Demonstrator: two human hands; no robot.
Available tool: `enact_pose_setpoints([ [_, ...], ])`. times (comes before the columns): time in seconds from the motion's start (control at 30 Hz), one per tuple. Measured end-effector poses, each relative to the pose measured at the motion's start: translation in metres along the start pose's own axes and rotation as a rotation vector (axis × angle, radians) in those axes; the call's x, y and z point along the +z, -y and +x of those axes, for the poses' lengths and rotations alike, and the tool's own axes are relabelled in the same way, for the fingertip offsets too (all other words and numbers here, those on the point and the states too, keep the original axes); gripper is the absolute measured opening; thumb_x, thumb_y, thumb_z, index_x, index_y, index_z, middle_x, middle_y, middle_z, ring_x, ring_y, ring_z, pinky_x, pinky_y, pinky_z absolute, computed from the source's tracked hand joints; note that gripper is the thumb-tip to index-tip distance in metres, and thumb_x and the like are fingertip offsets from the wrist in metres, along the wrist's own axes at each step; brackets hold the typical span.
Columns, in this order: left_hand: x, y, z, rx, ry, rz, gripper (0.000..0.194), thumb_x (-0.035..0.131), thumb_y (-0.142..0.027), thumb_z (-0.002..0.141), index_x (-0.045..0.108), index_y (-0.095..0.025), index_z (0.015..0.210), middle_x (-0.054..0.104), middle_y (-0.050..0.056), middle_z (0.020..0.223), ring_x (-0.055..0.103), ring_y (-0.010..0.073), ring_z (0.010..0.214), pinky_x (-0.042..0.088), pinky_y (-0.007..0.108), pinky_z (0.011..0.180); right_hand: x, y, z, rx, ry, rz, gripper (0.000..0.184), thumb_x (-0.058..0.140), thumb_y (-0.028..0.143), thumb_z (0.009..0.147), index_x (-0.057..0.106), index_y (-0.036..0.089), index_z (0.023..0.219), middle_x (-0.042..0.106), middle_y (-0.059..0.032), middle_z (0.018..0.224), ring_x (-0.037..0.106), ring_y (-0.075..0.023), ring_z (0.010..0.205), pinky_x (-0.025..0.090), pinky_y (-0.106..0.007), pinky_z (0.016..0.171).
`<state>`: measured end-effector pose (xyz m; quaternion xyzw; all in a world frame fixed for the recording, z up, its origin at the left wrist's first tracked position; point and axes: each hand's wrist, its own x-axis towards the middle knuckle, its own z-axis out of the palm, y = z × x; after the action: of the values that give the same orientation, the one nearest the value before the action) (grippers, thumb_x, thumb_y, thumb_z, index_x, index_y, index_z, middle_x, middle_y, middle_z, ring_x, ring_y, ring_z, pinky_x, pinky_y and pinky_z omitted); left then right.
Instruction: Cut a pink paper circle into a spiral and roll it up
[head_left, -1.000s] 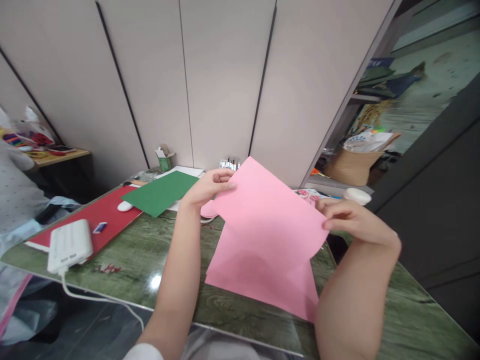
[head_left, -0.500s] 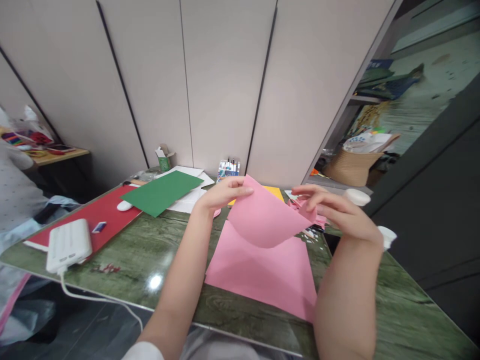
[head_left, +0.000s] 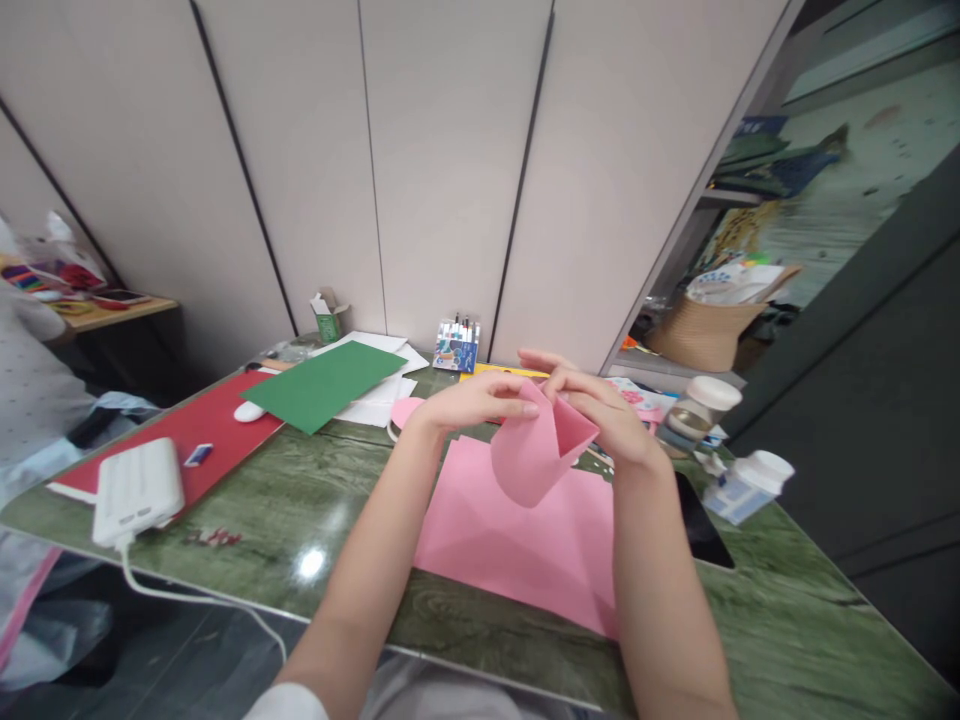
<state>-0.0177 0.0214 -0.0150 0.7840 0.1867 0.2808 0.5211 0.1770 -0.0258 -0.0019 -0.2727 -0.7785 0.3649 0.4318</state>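
Observation:
A sheet of pink paper [head_left: 525,455] is bent over on itself above the table, its lower part rounded and its upper right side gaping. My left hand [head_left: 484,398] pinches its upper left corner between thumb and fingers. At the opposite corner, brought close to the first, my right hand [head_left: 592,400] grips the paper with its fingers partly spread; the fingertips are partly hidden by the fold. Beneath both hands more pink paper [head_left: 517,545] lies flat on the green marbled table [head_left: 322,510].
Green paper [head_left: 326,385], red paper [head_left: 217,450] and a white power bank [head_left: 140,490] with a cable lie on the left. A pen set [head_left: 456,345] stands at the back. On the right are a jar [head_left: 697,410], a white bottle [head_left: 750,485] and a dark tablet [head_left: 701,525].
My right hand has moved left towards my left hand, bringing the paper's corners together. The sheet has gone from nearly flat to curled over. The jar, bottle and tablet have come into view.

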Motion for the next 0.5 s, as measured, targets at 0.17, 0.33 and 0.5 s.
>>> enact_pose_setpoints([
  [0.17,-0.002,-0.001,-0.002,0.027,0.009,-0.037,0.027,0.065,-0.042,0.074,0.064,-0.015,0.075,0.053,-0.001,0.067,0.047,0.0094,0.061,0.037,0.023,0.055,0.004,0.000,0.001,-0.019,-0.041,0.014,0.015,0.050,0.024,0.086,0.064,0.024,0.079,0.050,-0.0007,0.137,0.044,-0.0245,0.127,0.033,-0.044,0.106],
  [0.33,-0.005,-0.002,-0.006,0.020,-0.034,-0.209,0.029,0.070,-0.041,0.070,0.066,-0.013,0.074,0.060,0.002,0.071,0.053,0.0109,0.063,0.041,0.025,0.059,0.004,0.009,-0.005,-0.114,-0.107,0.100,0.013,0.058,0.032,0.083,0.066,0.029,0.093,0.052,-0.0006,0.134,0.045,-0.0272,0.126,0.039,-0.046,0.102],
  [0.5,-0.006,-0.001,-0.006,0.038,-0.013,-0.296,0.031,0.073,-0.041,0.068,0.068,-0.012,0.077,0.060,0.002,0.069,0.052,0.0092,0.059,0.039,0.022,0.055,0.004,0.021,-0.012,-0.187,-0.099,-0.083,0.012,0.067,0.038,0.078,0.068,0.027,0.074,0.053,-0.0002,0.133,0.047,-0.0282,0.124,0.036,-0.047,0.106],
])
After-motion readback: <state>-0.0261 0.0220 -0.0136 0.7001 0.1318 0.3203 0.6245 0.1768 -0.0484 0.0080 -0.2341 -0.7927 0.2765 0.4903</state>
